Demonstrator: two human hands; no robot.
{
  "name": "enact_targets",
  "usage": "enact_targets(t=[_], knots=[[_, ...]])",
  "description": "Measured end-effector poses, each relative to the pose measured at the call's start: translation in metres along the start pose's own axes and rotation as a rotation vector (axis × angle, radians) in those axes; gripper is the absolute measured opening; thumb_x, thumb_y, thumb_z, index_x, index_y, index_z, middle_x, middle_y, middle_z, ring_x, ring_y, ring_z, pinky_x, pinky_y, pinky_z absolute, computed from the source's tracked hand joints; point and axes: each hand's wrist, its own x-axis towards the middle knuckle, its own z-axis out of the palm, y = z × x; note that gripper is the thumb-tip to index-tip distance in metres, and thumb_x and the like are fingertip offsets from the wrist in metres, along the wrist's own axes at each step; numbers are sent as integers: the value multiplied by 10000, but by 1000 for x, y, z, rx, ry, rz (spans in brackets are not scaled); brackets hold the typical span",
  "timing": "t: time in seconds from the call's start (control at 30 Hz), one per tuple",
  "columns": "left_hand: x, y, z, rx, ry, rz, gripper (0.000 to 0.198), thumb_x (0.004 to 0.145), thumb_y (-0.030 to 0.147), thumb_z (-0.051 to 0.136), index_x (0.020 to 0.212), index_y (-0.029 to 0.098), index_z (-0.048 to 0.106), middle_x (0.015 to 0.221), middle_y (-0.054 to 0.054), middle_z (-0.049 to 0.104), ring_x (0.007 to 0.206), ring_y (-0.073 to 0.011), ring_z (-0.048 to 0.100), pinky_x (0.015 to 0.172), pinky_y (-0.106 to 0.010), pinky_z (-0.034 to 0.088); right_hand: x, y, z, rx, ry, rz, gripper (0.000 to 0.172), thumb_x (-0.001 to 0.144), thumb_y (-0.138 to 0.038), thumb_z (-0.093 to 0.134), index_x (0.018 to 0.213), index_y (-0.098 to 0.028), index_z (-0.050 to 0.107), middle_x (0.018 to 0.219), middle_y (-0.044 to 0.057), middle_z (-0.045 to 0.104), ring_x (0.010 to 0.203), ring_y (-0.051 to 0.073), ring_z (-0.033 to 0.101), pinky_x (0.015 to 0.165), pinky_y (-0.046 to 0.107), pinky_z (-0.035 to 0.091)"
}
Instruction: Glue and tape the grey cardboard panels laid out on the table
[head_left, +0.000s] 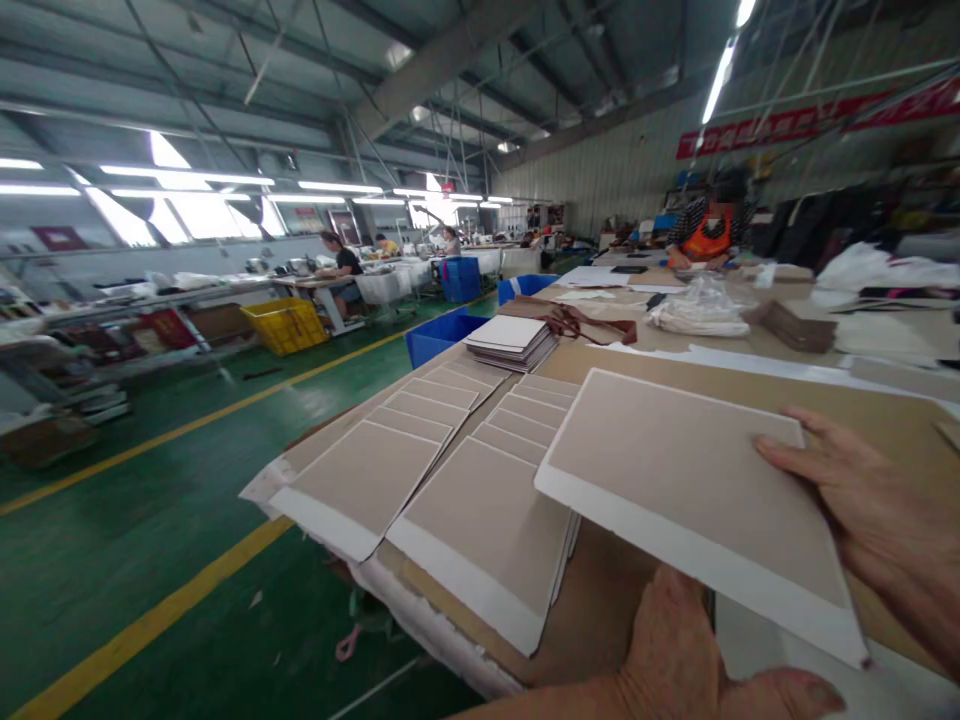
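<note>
My right hand (847, 490) is closed on the right edge of a flat beige panel (675, 470) with a white border, its thumb on the top face. The panel is tilted above the table. My left hand (675, 640) is below the panel's near edge, thumb stretched out to the right and apart from the fingers; the fingertips are partly hidden by the panel. A white sheet or panel (787, 635) lies beneath, close to my left thumb. Similar panels lie overlapped in two rows, a left row (367, 475) and a right row (487, 520), on the brown-covered table (600, 590).
Behind the rows stands a stack of panels (510, 335), with brown straps (592, 325) beside it. Clear plastic bags (701, 305) lie farther back. A person in an orange apron (705, 240) works at the far end. Blue bins (442, 335) stand left of the table.
</note>
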Motion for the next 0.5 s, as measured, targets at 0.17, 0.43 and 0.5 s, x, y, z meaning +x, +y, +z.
enact_targets(t=[0.17, 0.43, 0.5], knots=[[-24, 25, -23, -600, 217, 20, 884, 581, 600, 807, 1307, 213, 484, 1195, -128, 617, 1138, -318, 580, 937, -413, 492, -38, 29, 37, 126, -102, 75, 723, 607, -290, 788, 1270, -269, 499, 941, 70, 702, 619, 214, 647, 510, 327, 530], [-108, 45, -119, -348, 773, -406, 457, 677, 461, 802, 955, 141, 631, 659, -30, 678, 521, -122, 605, 429, -178, 472, -88, 69, 85, 63, -416, 114, 749, 599, -408, 774, 1246, -238, 438, 859, 26, 693, 756, 232, 664, 654, 339, 537], [-117, 48, -136, -283, 847, -417, 461, 645, 454, 815, 929, 145, 624, 647, -27, 678, 500, -131, 611, 405, -180, 470, -96, 76, 101, 12, -503, 109, 699, 621, -405, 723, 1231, -225, 435, 845, 18, 681, 748, 212, 649, 627, 308, 516]])
